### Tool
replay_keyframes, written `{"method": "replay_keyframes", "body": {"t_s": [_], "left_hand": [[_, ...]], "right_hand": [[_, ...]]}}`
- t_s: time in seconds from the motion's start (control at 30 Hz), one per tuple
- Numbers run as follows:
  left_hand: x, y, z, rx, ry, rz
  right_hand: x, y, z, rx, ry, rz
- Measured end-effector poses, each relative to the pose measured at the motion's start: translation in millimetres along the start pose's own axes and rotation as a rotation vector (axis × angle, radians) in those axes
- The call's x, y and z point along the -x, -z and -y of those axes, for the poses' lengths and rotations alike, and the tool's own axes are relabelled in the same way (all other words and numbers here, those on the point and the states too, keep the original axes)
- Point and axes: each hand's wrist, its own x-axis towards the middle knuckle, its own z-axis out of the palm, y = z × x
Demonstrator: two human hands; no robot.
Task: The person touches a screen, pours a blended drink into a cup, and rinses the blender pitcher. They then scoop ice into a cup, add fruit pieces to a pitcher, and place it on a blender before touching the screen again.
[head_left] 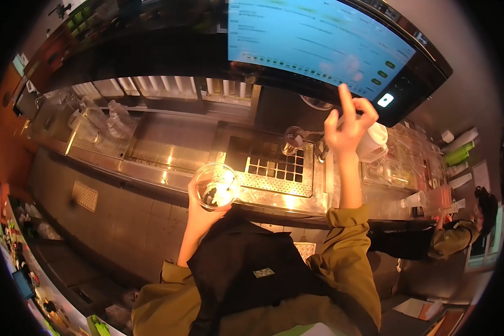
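Note:
My left hand [203, 213] is wrapped round a clear round cup [217, 187], held over the front edge of the steel counter [173, 148]. Bright glare and something dark show inside the cup. My right hand [350, 120] is raised, with its index finger extended at the lower edge of a large lit screen [313, 39]. Its other fingers are bent and apart, and nothing is in them. Whether the fingertip touches the screen cannot be told.
A drain grate [274, 168] is set into the counter. Clear pitchers [117, 120] stand at the left, and a white jug [373, 143] is beside my right wrist. At the right, a co-worker [456, 238] is near several cups.

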Motion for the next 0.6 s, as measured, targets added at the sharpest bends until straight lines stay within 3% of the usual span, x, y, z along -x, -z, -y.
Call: {"method": "replay_keyframes", "body": {"t_s": [0.1,0.17,0.23,0.33,0.37,0.43,0.6], "left_hand": [[0,-1,0,-0.009,0.007,-0.003],[0,-1,-5,-0.027,0.033,-0.028],[0,1,-3,-0.043,0.022,-0.029],[6,20,19,-0.175,-0.03,-0.064],[8,23,21,-0.157,-0.026,-0.071],[8,27,24,-0.152,-0.017,-0.07],[5,14,11,-0.067,0.02,-0.086]], "right_hand": [[28,9,3,-0.167,-0.039,0.038],[72,5,-1,-0.449,-0.331,0.093],[136,-7,-14,-0.368,-0.62,0.208],[183,-12,-23,-0.463,-0.823,0.262],[181,-12,-26,-0.465,-0.826,0.257],[127,6,-17,-0.279,-0.533,0.101],[9,33,-21,0.067,-0.206,-0.084]]}}
